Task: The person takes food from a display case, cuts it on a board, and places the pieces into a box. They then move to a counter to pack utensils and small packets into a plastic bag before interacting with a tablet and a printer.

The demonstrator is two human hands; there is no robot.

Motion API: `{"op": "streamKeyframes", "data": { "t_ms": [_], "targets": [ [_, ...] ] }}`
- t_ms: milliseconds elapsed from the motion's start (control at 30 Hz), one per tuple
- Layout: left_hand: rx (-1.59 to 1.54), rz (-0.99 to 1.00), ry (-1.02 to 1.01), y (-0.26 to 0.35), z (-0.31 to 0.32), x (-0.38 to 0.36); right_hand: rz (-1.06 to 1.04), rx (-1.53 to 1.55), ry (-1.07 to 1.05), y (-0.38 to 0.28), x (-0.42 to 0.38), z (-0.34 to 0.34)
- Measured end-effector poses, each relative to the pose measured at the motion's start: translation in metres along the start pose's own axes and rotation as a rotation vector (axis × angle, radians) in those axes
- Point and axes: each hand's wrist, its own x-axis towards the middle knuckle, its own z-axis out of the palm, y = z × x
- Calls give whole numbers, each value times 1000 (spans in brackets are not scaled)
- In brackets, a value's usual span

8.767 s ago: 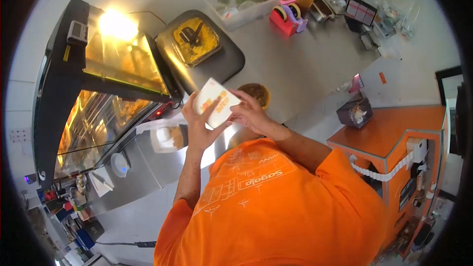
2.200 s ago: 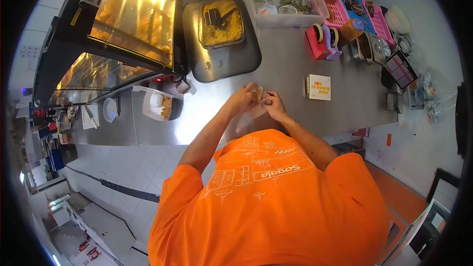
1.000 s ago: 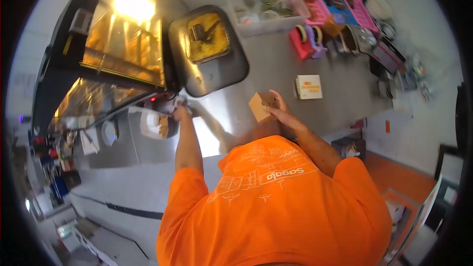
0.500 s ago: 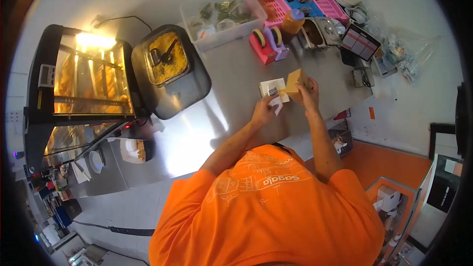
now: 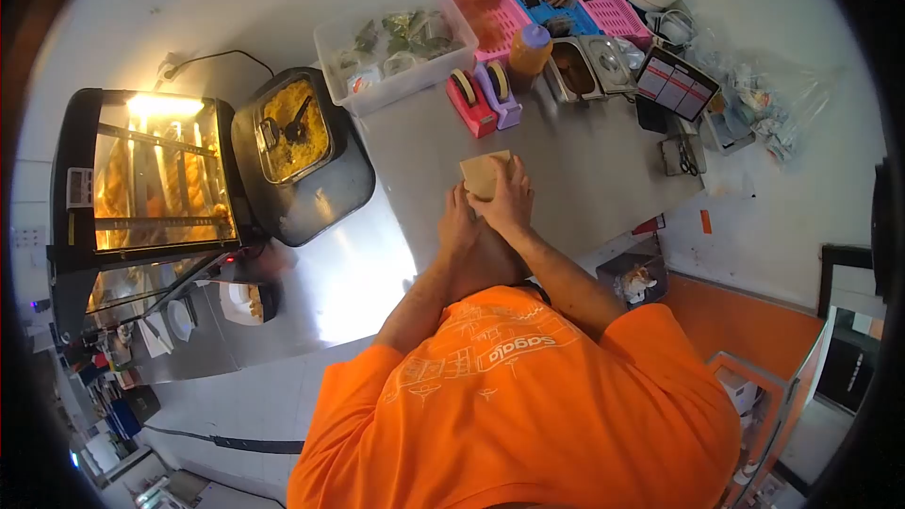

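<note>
A small light-brown cardboard box (image 5: 480,175) is in front of me at the steel counter, with both my hands on it. My right hand (image 5: 510,198) wraps around its right side, fingers bent over the edge. At the near left corner, my left hand (image 5: 459,220) has its fingers curled against the box; its fingertips are partly hidden. The white paper and white pad seen earlier do not show. Behind the box stand a red tape dispenser (image 5: 471,111) and a purple tape dispenser (image 5: 502,99).
A lit food warmer (image 5: 71,184) and a tray of yellow food (image 5: 300,146) stand left. A clear bin (image 5: 353,99), a sauce bottle (image 5: 530,57), a steel container (image 5: 572,71) and a tablet (image 5: 676,83) line the back. The steel counter (image 5: 594,184) ends before me.
The box has come down and left to where the white pad was. My left hand, earlier on a white paper piece, is now at the box. The view has shifted slightly.
</note>
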Motion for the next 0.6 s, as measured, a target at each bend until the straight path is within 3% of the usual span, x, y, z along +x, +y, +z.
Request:
{"op": "streamKeyframes", "data": {
  "t_ms": [67, 167, 200, 300, 400, 433, 467, 567, 600],
  "targets": [
    [7, -16, -20, -1, -3, -6, 49, 17, -63, -3, -1, -4],
    [-42, 80, -8, -6, -17, -22, 96, 106, 15, 14, 7, -9],
    [-73, 44, -11, -8, -25, -29, 126, 235, 148, 31, 18, 1],
    [-117, -38, -8, -24, -54, -51, -3, 212, 483, 30, 60, -14],
    [-53, -29, 10, -53, -77, -79, -339, 506, 99, -39, 131, -18],
    [-18, 10, 30, -73, -78, -89, -337, 406, -126, -68, 158, -9],
    [-89, -73, 32, -88, -80, -101, -336, 304, -348, -97, 184, -1],
    [-129, -147, 213, -106, -92, -140, -455, 106, -293, -163, 247, 67],
    [-140, -286, 246, -103, -100, -155, -455, 28, -365, -180, 259, 80]
  ]
}}
